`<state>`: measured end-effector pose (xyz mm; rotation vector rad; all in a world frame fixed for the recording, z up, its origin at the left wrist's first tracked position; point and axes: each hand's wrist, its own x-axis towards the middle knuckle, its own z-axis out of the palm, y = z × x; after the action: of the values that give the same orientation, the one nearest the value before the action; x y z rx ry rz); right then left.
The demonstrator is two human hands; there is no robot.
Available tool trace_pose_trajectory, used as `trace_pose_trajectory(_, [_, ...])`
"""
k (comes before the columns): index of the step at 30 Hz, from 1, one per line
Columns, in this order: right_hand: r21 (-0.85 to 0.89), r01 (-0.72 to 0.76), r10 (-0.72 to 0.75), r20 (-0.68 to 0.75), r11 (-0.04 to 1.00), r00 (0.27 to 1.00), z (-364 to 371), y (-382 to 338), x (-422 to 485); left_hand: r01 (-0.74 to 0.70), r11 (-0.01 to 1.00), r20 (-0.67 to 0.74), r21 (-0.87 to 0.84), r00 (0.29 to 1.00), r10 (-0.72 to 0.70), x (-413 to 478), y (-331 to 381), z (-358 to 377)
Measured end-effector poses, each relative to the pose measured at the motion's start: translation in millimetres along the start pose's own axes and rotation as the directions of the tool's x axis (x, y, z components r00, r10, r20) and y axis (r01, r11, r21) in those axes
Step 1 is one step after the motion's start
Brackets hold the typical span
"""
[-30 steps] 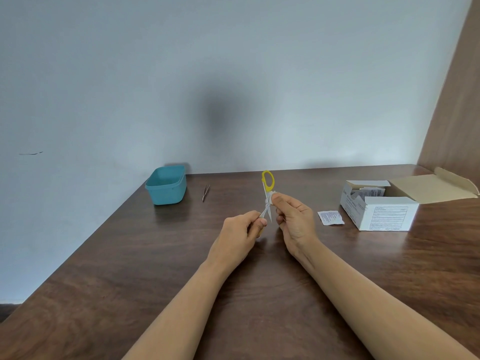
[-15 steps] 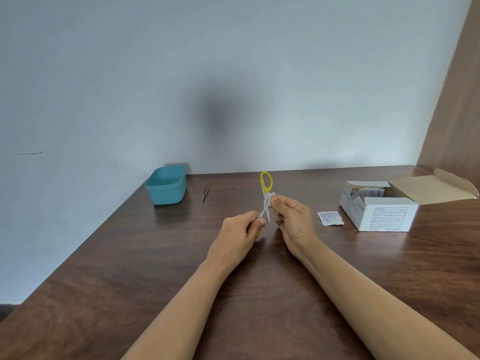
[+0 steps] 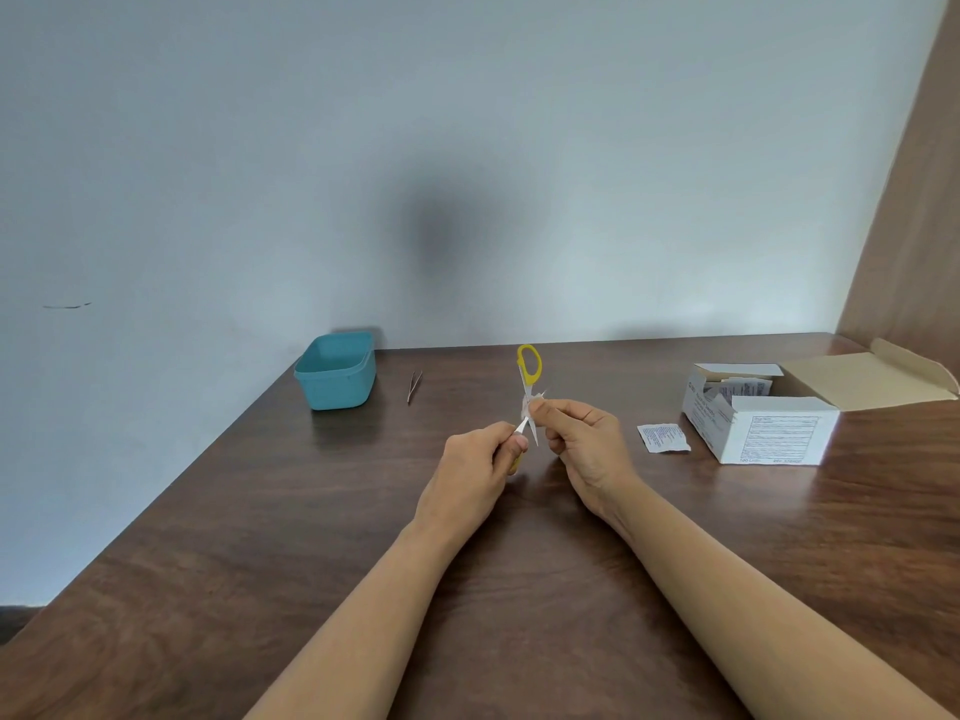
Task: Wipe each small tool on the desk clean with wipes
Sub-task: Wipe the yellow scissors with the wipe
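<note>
The small scissors (image 3: 529, 366) are held in the air above the middle of the dark, wood-grained desk (image 3: 311, 537), their thin metal blades crossed open in an X. One smooth yellow oval loop stands at the top; only a sliver of the other shows under the left hand (image 3: 475, 470). That hand's fingers curl round the lower handle, thumb and forefinger pressed together on the metal shank. The right hand (image 3: 582, 439) pinches a crumpled white wipe (image 3: 525, 405) between thumb and forefinger against the upper shank, just below the yellow loop, with its other fingers curled in.

Left of the scissors, and farther back, slim metal tweezers (image 3: 414, 386) lie flat; beyond them sits a teal plastic tub (image 3: 337, 371) with rounded corners. Right of the scissors lies a flat, torn white sachet (image 3: 664, 438) (its print is too small to read), and past it a white cardboard box (image 3: 763, 433) with its lid folded open.
</note>
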<state>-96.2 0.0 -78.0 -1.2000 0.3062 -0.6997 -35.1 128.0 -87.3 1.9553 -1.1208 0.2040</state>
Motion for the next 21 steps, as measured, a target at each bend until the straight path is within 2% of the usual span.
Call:
trace_pose_trajectory(10, [0.081, 0.002, 0.006, -0.099, 0.997, 0.995, 0.3, 1.1, 0.9, -0.032, 0.999, 0.049, 0.032, 0.998, 0.030, 3.0, 1.5, 2.1])
trace_pose_trajectory(21, [0.144, 0.016, 0.002, -0.127, 0.989, 0.992, 1.2, -2.4, -1.0, -0.040, 0.999, 0.060, 0.033, 0.997, 0.038, 3.2, 1.6, 2.7])
